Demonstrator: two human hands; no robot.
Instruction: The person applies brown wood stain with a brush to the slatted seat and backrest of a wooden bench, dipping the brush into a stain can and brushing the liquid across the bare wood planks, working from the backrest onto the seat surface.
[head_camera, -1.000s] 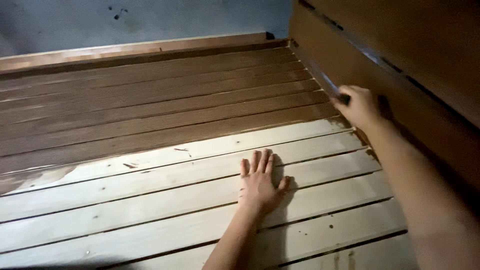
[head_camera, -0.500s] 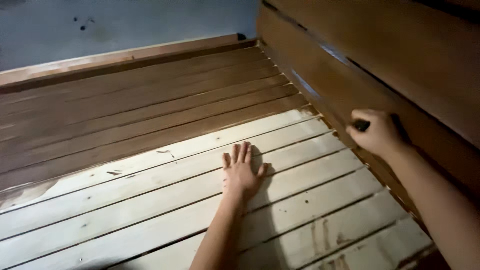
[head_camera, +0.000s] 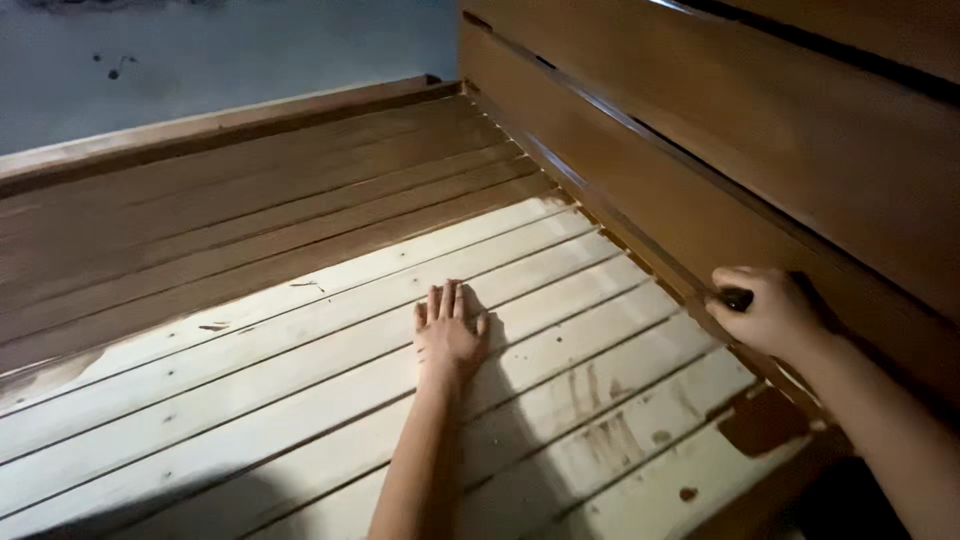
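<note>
Two hands | left hand (head_camera: 448, 335) flat, released, on pale slats (head_camera: 300, 390) | right hand (head_camera: 765, 312) clenched around dark handle (head_camera: 738, 298)

You have two hands in view: your left hand (head_camera: 449, 333) lies flat on the slats, and your right hand (head_camera: 765, 312) is closed around one dark handle (head_camera: 738, 298). Under them is one slatted wooden platform (head_camera: 300, 330), with about five dark stained slats (head_camera: 250, 215) at the far side and about seven pale bare slats (head_camera: 250, 400) nearer you. To your right you can count three broad dark boards (head_camera: 760, 150) of one upright panel, and one dark wet patch (head_camera: 762, 420) on the nearest pale slats.
</note>
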